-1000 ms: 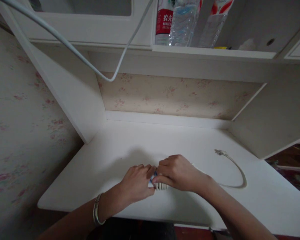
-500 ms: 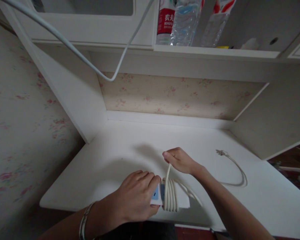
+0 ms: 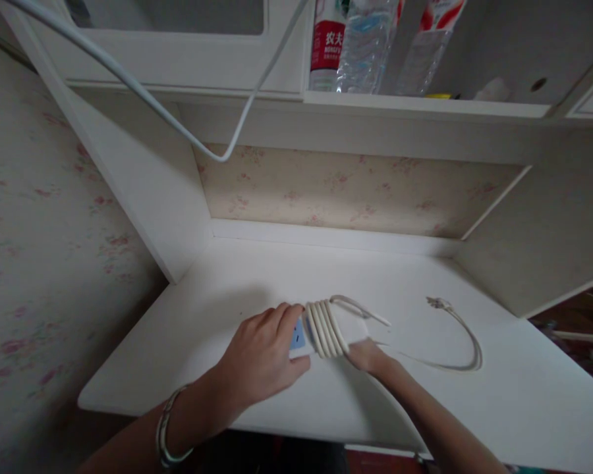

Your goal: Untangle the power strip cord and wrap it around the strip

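My left hand (image 3: 259, 359) is closed around the left end of a white power strip (image 3: 350, 322) with blue socket faces, held over the desk. Several turns of a cream cord (image 3: 326, 329) wrap its middle, side by side. A short loop of the cord sticks out past the far right side. At the near lower edge of the coils, my right hand (image 3: 364, 354) is closed on the cord, its fingertips partly hidden and blurred. From there the cord trails right over the desk to its plug (image 3: 435, 303).
The white desk (image 3: 257, 270) has a side panel at the left and another at the right. Above it, plastic bottles (image 3: 366, 49) stand on a shelf. A thick pale cable (image 3: 220, 157) hangs in front at upper left. Floral wallpaper (image 3: 24, 217) covers the left wall.
My right hand has moved from above the strip down to its near side, bringing the cord round. The strip and my left hand have risen slightly in view, and the strip has tilted.
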